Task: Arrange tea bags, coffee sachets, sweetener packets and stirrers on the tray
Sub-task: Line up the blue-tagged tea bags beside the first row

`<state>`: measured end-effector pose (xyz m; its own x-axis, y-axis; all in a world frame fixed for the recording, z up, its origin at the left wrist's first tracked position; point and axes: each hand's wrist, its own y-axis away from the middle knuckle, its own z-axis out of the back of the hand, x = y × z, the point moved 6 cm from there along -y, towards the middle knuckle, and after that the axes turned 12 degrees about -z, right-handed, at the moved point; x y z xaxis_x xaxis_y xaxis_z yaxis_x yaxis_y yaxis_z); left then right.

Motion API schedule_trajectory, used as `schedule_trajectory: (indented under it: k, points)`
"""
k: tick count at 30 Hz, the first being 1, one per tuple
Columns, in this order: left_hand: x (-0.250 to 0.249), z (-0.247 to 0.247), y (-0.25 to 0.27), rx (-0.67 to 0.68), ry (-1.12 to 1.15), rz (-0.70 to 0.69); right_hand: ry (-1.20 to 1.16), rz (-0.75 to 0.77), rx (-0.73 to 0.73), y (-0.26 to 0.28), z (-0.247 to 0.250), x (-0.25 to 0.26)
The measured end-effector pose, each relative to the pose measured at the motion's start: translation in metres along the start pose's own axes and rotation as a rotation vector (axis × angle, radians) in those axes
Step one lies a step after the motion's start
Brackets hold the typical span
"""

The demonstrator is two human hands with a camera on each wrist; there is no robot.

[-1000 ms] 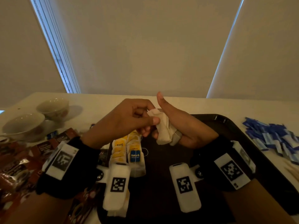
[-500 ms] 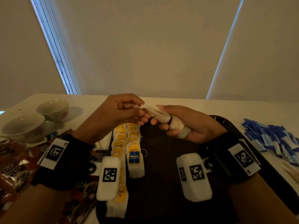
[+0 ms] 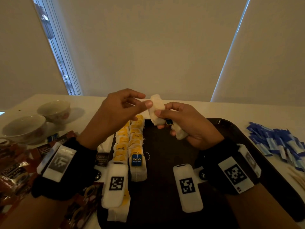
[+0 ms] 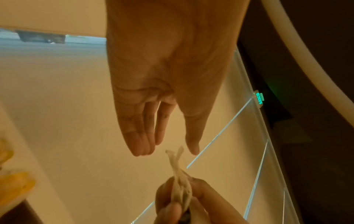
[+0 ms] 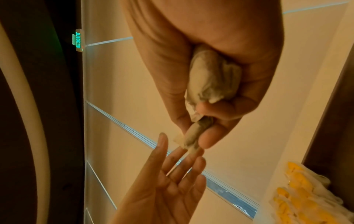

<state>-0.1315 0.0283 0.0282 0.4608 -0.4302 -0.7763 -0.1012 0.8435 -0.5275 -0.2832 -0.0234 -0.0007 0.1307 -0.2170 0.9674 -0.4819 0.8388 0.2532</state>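
Observation:
My right hand [image 3: 159,119] is raised over the dark tray [image 3: 234,129]. It pinches one white tea bag [image 3: 156,109] upright between thumb and fingers and keeps more tea bags [image 5: 212,75] bunched in its palm. My left hand [image 3: 146,100] is just left of that tea bag, fingers straight. The left wrist view shows the bag's top [image 4: 178,153] standing free in the gap between thumb and fingers. Two rows of yellow-tagged tea bags [image 3: 130,141] lie on the tray's left side.
Brown coffee sachets [image 3: 14,169] are heaped left of the tray, with two cups [image 3: 54,109] behind them. Blue sweetener packets [image 3: 277,141] are piled to the right of the tray, and wooden stirrers [image 3: 297,177] lie at the right edge.
Both hands have risen a little. My left hand was pinching the tea bag's end and has now let go and straightened its fingers. My right hand has turned the bag upright.

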Motion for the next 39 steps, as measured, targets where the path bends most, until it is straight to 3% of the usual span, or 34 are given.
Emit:
schedule_trajectory:
  k: [2,7,15,22,30,39]
  points:
    - [0.002,-0.007,0.002,0.035,0.050,0.032,0.037,0.005,0.012,0.001,-0.004,-0.001]
    - [-0.001,-0.002,0.002,-0.033,0.148,-0.019,0.120,0.036,0.013,0.003,-0.008,0.000]
    - [-0.010,-0.001,0.000,0.041,0.102,-0.101,0.036,0.053,0.022,0.001,0.003,0.004]
    - [-0.015,-0.002,0.000,0.077,0.071,-0.172,0.173,0.144,-0.014,0.006,0.006,0.011]
    - [-0.015,-0.008,0.000,0.132,0.032,-0.243,0.130,0.188,-0.018,0.006,0.004,0.012]
    - [-0.015,-0.009,0.003,0.128,0.177,-0.168,0.069,0.173,0.006,0.006,0.003,0.012]
